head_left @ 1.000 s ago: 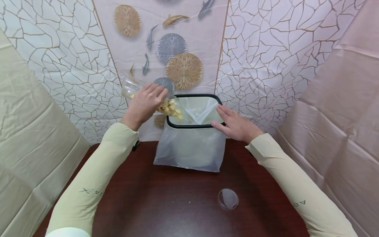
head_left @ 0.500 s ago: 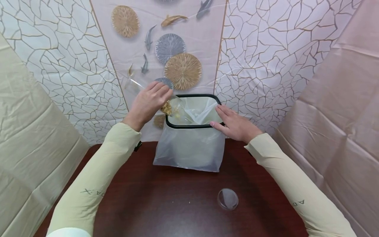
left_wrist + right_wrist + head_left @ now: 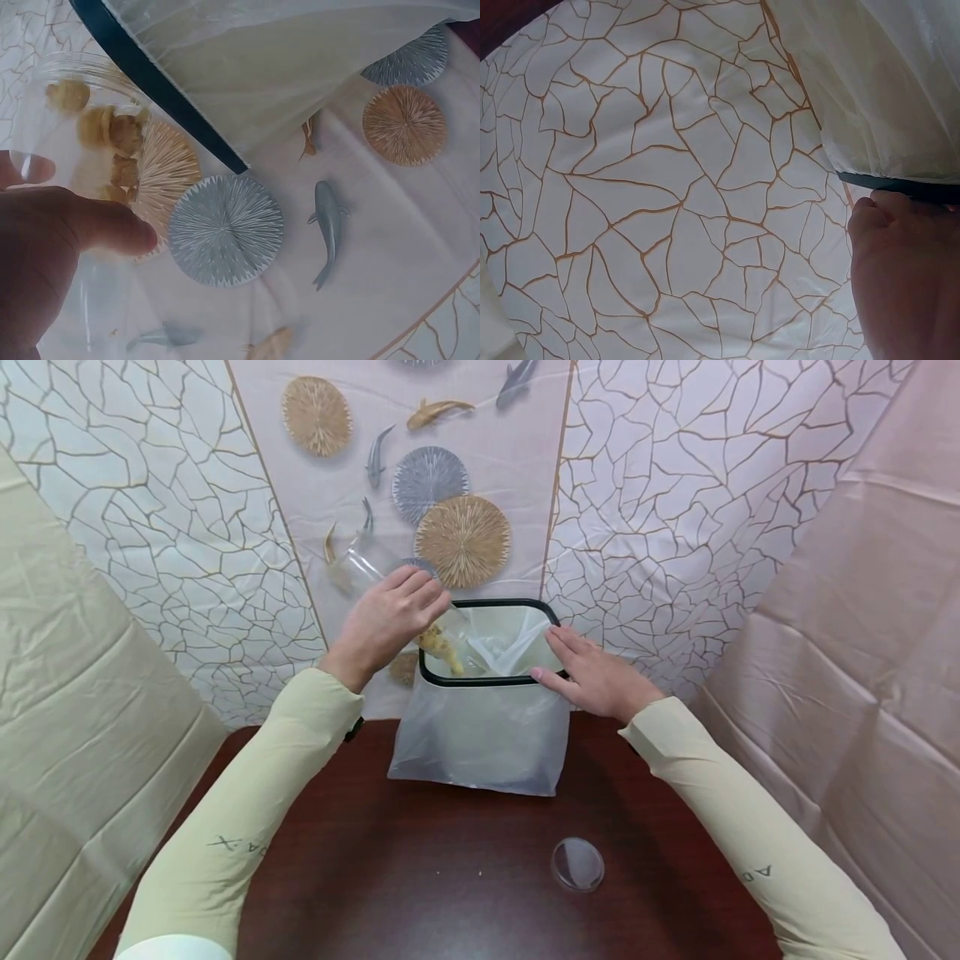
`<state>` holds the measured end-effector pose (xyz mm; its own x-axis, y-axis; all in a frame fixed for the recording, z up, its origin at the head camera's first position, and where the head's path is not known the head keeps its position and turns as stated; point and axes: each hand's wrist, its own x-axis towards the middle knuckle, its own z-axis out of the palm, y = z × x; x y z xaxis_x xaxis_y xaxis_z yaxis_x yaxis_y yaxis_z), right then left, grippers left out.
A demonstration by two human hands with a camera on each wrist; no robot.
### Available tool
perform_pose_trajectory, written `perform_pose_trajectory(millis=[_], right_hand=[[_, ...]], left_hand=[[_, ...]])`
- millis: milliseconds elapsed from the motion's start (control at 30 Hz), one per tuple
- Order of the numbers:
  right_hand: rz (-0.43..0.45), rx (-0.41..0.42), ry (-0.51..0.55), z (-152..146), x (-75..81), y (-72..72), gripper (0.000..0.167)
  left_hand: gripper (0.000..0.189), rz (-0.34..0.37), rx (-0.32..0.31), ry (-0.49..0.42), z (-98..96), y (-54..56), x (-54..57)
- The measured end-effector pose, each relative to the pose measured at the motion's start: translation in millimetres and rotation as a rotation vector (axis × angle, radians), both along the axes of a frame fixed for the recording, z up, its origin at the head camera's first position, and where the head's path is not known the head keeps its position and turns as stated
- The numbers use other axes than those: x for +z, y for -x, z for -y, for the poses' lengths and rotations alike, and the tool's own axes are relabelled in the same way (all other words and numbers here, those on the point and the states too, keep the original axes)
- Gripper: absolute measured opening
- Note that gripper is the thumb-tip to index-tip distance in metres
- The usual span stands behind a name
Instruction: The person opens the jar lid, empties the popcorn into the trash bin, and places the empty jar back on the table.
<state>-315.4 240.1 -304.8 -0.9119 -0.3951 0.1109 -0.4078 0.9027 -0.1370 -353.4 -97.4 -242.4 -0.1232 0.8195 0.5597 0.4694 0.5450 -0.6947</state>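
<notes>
My left hand grips a clear jar around its middle. The jar is tilted, its base up to the left and its mouth end down over the left part of the bin's opening. Yellow-brown popcorn lies toward the low end; in the left wrist view several pieces of popcorn show through the wall. Under the jar's mouth stands a bin with a black rim and a translucent white liner bag folded over it. My right hand rests on the right side of that rim, fingers fairly straight.
A clear round lid lies on the dark brown table, right of centre. Two tiny crumbs sit left of it. Patterned cloth hangs close behind the bin, with plain fabric at both sides.
The left hand has moved slightly right and tipped the jar more steeply. Popcorn has slid toward the mouth, and less shows in the jar. The right hand has stayed on the rim.
</notes>
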Motion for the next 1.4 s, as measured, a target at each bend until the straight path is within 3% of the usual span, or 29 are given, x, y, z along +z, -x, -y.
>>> perform_pose_trajectory(millis=[333, 600, 733, 833, 933, 1067, 1300, 1400], right_hand=[[-0.005, 0.004, 0.002, 1, -2.2, -0.1, 0.089], [-0.002, -0.004, 0.002, -1, -2.9, -0.6, 0.089], [-0.006, 0.000, 0.006, -1, -3.2, -0.6, 0.089], [-0.011, 0.000, 0.005, -2, -3.2, -0.6, 0.089], [-0.009, 0.001, 0.006, -1, -2.8, -0.7, 0.089], [-0.002, 0.002, 0.008, 0, -2.2, -0.8, 0.089], [-0.009, 0.001, 0.015, 0, -2.7, -0.3, 0.089], [-0.007, -0.001, 0.016, 0, -2.7, 0.2, 0.090]], left_hand=[[0.026, -0.070, -0.036, 0.067, -10.2, -0.2, -1.9], [0.033, -0.059, -0.045, 0.092, -17.4, -2.1, -2.4], [0.030, -0.032, -0.043, 0.056, -17.7, -2.0, -2.8], [0.026, 0.045, -0.037, -0.026, -14.8, -2.0, -4.3], [0.029, 0.173, -0.047, -0.160, -8.8, -1.8, -8.3], [0.049, 0.352, -0.068, -0.354, 1.2, -1.2, -16.3], [0.076, 0.574, -0.007, -0.609, 14.0, -3.6, -28.7], [0.085, 0.676, -0.013, -0.718, 19.3, -6.9, -33.8]])
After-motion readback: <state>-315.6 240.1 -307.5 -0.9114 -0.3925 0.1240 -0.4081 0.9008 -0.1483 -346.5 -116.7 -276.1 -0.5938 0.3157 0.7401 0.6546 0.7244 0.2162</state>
